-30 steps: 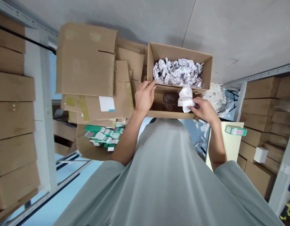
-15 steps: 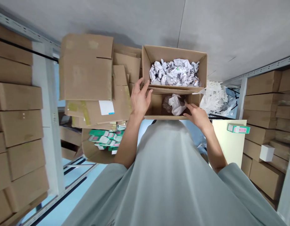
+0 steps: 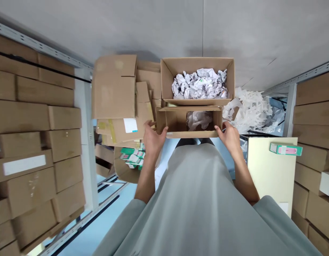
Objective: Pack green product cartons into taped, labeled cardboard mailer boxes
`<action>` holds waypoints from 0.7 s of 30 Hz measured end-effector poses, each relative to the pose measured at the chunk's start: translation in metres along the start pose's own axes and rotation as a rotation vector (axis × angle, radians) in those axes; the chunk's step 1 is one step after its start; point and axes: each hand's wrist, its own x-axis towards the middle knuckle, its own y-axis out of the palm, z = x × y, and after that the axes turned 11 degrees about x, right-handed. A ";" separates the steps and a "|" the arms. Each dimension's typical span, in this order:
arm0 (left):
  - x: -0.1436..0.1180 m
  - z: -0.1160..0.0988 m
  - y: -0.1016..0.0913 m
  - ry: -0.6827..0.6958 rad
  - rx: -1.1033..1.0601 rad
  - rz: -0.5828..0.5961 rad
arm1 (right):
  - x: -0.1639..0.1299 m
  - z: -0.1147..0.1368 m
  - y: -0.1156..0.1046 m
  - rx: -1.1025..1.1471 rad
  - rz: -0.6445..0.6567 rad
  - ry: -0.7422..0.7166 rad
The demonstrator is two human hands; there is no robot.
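A small open cardboard box [image 3: 177,121] sits in front of me with a crumpled white wrapper and clear plastic [image 3: 199,120] inside. My left hand [image 3: 153,138] grips its near left corner, fingers over the rim. My right hand [image 3: 229,137] holds its near right corner. Just beyond it stands a larger open carton [image 3: 166,80] filled with crumpled white paper [image 3: 200,83].
Flattened cardboard [image 3: 115,94] is stacked at the left, with green-and-pink small boxes [image 3: 131,156] in a carton below. Loose white paper [image 3: 249,108] lies at the right. A cream board [image 3: 271,170] carries one green box [image 3: 285,149]. Shelves of cartons [image 3: 33,142] line both sides.
My right hand dropped the white wrapper into the small box and moved to its right corner. My left hand slid from the far rim to the near left corner.
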 end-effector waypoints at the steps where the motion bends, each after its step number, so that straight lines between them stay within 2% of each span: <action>1: -0.006 0.000 0.001 -0.084 -0.006 -0.022 | -0.002 -0.002 0.002 0.013 0.020 0.008; 3: -0.016 -0.001 0.002 -0.189 -0.038 -0.035 | -0.009 -0.003 0.005 0.019 0.017 0.014; 4: -0.020 -0.002 0.001 -0.181 -0.065 -0.019 | -0.014 -0.004 0.006 0.012 -0.001 0.017; 9: -0.042 -0.002 -0.008 0.015 -0.151 0.019 | -0.058 -0.016 0.011 0.033 -0.133 0.067; 12: -0.049 -0.001 -0.005 0.128 -0.108 0.046 | -0.103 -0.031 0.013 0.078 -0.229 0.134; 14: -0.050 -0.006 0.003 0.231 -0.090 0.099 | -0.142 -0.045 0.014 0.106 -0.295 0.197; 17: -0.055 -0.029 0.024 0.408 -0.072 0.225 | -0.206 -0.069 0.016 0.161 -0.429 0.332; 21: -0.083 -0.085 0.056 0.629 -0.096 0.430 | -0.288 -0.104 0.020 0.205 -0.650 0.544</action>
